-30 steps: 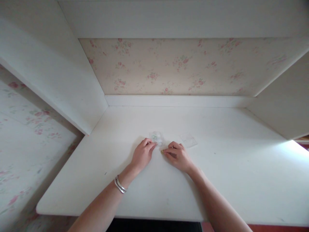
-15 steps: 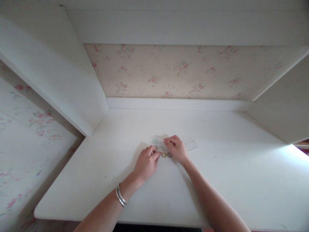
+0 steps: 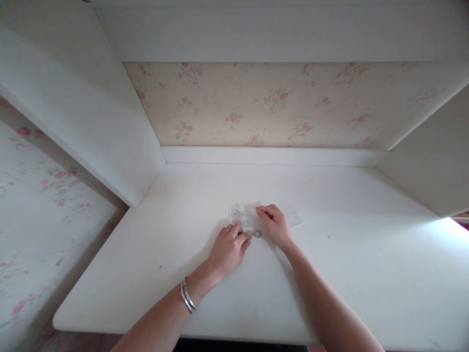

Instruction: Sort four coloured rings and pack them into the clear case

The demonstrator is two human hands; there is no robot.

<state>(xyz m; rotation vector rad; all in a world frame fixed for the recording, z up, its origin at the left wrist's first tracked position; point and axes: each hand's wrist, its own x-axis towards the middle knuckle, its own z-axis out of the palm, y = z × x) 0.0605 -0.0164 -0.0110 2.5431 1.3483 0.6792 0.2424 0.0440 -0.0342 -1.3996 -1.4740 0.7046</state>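
Rings lie on and beside clear plastic [image 3: 293, 219], flat on the white desk; whether it is a bag or a thin case I cannot tell. A green ring [image 3: 236, 212] and a pale ring [image 3: 245, 224] show at its left part. My left hand [image 3: 229, 247], with silver bangles on the wrist, has thumb and fingers closed at a yellow ring [image 3: 250, 235] on the near side. Right beside that lies a grey ring [image 3: 257, 233]. My right hand [image 3: 275, 226] is over the plastic, its fingertips pinched together near the upper edge; what they hold is too small to make out.
The white desk top [image 3: 348, 274] stretches out to both sides. A low ledge [image 3: 274, 155] and floral wallpaper [image 3: 256, 102] stand behind it, with a white side panel [image 3: 120, 146] at the left. A small dark speck [image 3: 160, 267] lies left of my left arm.
My right hand has left the yellow ring, moved up to the plastic, then slid slightly right along it. My left hand has shifted right and nearer, onto the yellow ring. The grey ring has come into view.
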